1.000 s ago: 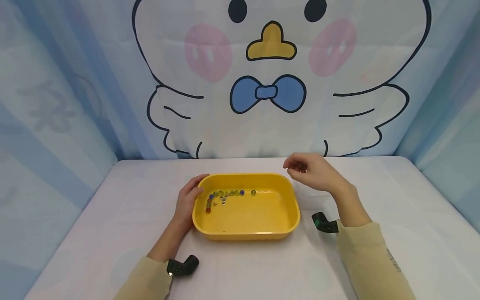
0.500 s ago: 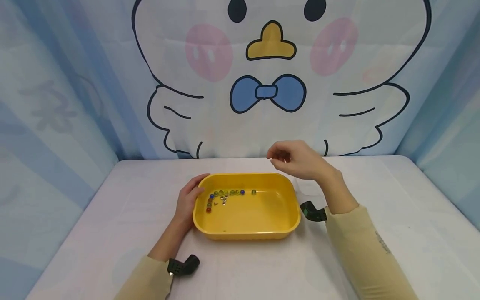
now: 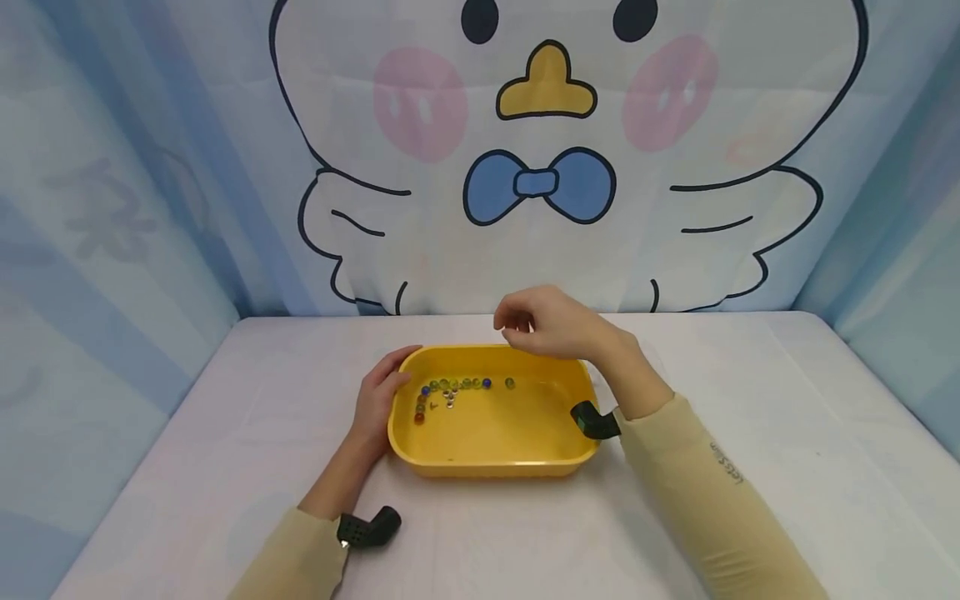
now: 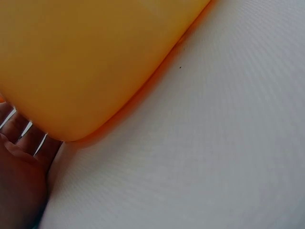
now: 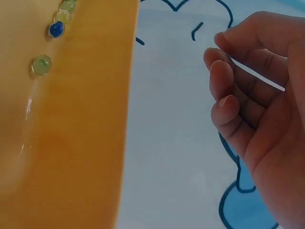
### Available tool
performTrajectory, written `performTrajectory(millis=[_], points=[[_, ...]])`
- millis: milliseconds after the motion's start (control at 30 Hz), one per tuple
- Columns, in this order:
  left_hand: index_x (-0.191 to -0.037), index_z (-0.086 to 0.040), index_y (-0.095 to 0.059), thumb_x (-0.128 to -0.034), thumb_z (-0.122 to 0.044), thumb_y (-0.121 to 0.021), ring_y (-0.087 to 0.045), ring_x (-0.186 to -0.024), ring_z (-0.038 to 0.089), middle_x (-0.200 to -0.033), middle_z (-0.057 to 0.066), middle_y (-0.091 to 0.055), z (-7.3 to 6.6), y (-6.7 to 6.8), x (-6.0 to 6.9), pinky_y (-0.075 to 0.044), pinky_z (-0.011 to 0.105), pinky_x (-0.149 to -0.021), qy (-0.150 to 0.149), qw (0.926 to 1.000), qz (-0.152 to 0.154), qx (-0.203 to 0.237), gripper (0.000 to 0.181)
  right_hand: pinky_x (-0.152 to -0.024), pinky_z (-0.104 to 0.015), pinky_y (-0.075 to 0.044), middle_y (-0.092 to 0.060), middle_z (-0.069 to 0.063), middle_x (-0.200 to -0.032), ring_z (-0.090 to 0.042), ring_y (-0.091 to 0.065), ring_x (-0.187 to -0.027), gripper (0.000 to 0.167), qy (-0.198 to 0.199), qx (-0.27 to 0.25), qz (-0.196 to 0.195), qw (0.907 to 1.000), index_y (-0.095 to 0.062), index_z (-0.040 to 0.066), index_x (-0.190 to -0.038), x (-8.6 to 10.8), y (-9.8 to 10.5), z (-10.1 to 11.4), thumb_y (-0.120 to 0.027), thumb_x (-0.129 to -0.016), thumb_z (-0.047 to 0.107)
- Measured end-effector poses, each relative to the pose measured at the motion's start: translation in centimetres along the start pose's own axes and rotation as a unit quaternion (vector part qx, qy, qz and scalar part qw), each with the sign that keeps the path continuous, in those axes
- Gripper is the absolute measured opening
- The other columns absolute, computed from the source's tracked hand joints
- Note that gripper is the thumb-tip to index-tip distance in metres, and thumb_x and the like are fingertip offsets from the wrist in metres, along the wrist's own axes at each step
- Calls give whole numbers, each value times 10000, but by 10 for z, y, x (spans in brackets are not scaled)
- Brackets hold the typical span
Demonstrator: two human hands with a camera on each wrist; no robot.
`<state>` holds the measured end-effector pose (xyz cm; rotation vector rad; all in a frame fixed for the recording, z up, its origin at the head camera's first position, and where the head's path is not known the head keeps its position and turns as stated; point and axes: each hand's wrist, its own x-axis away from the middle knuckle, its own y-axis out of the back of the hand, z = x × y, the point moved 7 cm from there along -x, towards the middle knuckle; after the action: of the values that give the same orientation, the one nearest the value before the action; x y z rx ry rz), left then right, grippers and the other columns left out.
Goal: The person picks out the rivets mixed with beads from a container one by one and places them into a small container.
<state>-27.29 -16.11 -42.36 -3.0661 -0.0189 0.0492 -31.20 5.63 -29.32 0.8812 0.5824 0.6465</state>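
left hand (image 3: 372,408) grips tray (image 3: 517,442) at left end, thumb over rim, probably so it won't slide. right hand (image 3: 551,321) raised by far rim, fingers loosely curled, can't see anything in them. tray sits flat on tabletop (image 3: 300,375), right in front of person. marbles (image 3: 454,384) inside, bent row along far and left walls, guessing those stop them rolling. green marble (image 3: 510,383) apart, silver bits (image 3: 450,398) inside bend. cartoon backdrop (image 3: 487,258) behind.

Tray (image 3: 510,437) in all three views
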Motion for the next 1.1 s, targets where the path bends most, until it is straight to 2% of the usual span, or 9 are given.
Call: performTrajectory(millis=[100,267,433,733,867,1100], points=[[-1426,-42,-517,-979,-66,-393,-474,-1299,215,-1465,78,-501,0,0,0,-354,314,-1131,-13,10000,7,-32,466,-718,-304,-518,-633,25,-853,-169,-554,-788,118,-33,111,263,9996,-705,91,-1016,-9,-11,2,-630,-926,76],[-1419,-35,-523,-976,-69,-396,-470,-1304,232,-1463,92,-502,-2,1,0,-340,354,-1146,-81,9999,-55,-112,462,-728,-289,-515,-631,29,-860,-159,-554,-798,131,61,265,488,9984,-710,60,-1031,-22,-26,6,-631,-935,100],[-1418,-30,-522,-969,-65,-398,-465,-1310,237,-1466,96,-499,0,1,0,-337,359,-1149,-72,9999,-70,-102,467,-728,-271,-520,-633,18,-864,-165,-555,-799,136,32,186,805,9966,-712,40,-1039,-31,-44,7,-637,-940,94],[-1418,-5,-515,-974,-45,-390,-460,-1317,258,-1475,130,-492,-2,0,-1,-324,382,-1157,-117,9999,9,-79,464,-673,-253,-517,-620,6,-851,-159,-559,-772,133,-112,75,1082,9940,-709,45,-1041,-35,-61,5,-635,-934,74],[-1418,-6,-517,-977,-47,-386,-460,-1317,253,-1474,131,-493,-2,0,-2,-318,384,-1160,-133,9999,9,-100,462,-658,-247,-520,-611,9,-845,-155,-562,-759,132,-114,142,1320,9911,-703,50,-1050,-36,-68,4,-644,-937,84],[-1416,-8,-522,-977,-49,-390,-469,-1304,257,-1466,135,-500,-1,0,-2,-328,392,-1155,-116,9999,-9,-82,460,-732,-246,-507,-619,31,-869,-149,-553,-809,121,-43,419,1653,9853,-705,70,-1041,-37,-81,5,-667,-928,90]])
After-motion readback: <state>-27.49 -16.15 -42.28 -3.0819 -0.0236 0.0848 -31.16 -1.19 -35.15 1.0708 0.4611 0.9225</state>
